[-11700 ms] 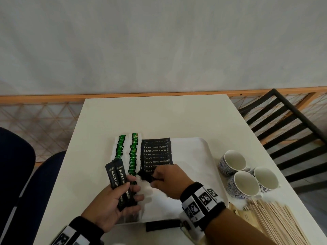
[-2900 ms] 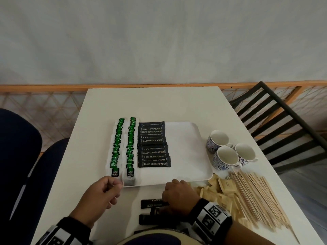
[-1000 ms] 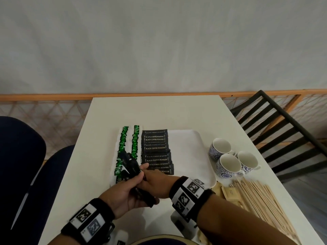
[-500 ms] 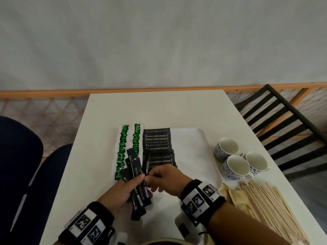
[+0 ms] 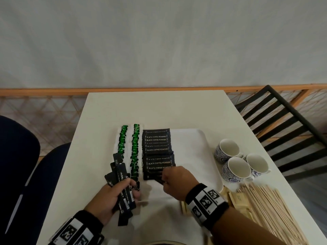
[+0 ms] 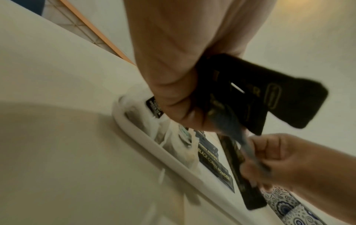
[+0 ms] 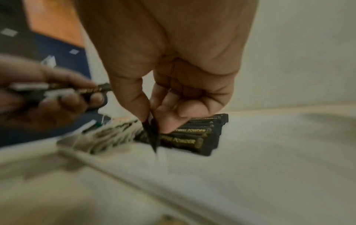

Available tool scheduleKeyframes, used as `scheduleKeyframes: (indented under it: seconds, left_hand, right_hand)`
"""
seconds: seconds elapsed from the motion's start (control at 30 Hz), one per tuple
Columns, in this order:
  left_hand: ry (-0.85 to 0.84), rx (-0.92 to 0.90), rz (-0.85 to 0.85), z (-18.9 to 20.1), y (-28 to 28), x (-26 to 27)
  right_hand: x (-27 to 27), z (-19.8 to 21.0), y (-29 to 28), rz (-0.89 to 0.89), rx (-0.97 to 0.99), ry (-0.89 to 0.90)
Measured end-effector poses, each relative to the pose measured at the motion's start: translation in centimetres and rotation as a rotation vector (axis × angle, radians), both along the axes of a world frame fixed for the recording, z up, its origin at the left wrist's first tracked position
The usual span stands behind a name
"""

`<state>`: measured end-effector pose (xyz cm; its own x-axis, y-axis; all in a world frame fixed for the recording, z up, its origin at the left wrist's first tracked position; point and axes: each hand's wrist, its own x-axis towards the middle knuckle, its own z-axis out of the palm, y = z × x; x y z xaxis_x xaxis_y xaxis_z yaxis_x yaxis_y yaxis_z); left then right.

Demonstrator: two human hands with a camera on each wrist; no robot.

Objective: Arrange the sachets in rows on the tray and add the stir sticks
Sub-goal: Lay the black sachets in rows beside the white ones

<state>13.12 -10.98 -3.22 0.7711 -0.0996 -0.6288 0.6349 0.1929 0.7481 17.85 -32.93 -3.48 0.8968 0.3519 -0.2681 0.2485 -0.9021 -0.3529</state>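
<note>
- the right hand [image 5: 177, 181] is pinching one black sachet [image 7: 152, 137] between thumb and fingers [image 7: 169, 120], lowering it at the near end of the black row [image 5: 158, 152] on the tray [image 5: 200, 151].
- the left hand [image 5: 113, 198] is gripping a fan of spare sachets [image 5: 122, 184].
- sachets are looking light, thin, slippery; an edge pinch suits.
- the white worktop [image 5: 155, 110] is carrying cups [image 5: 237, 167] and stir sticks [image 5: 272, 206]; a plain wall is standing behind.

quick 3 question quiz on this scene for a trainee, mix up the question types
1. True or false: the left hand grips a bunch of black sachets.
2. How many cups stand beside the tray?
3. The stir sticks lie: A on the tray, B on the table, C in a cup.

Key: 1 true; 2 three; 3 B. The right hand pinches one black sachet at the near end of the black row.
</note>
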Motion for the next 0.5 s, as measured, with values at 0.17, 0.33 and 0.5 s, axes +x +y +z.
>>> scheduleKeyframes:
  seconds: [0.17,0.33,0.5]
  left_hand:
    - [-0.023,0.029,-0.009,0.2,0.4,-0.2]
    - [-0.021,0.053,-0.009,0.4,0.6,-0.5]
    - [-0.014,0.077,0.0,0.1,0.7,-0.5]
  right_hand:
    - [-1.2,-1.9,0.0,0.204,-0.214,-0.077]
    - [-0.7,-2.5,-0.3,0.079,-0.102,-0.069]
    - [-0.1,-2.9,-0.4,0.089,-0.151,-0.044]
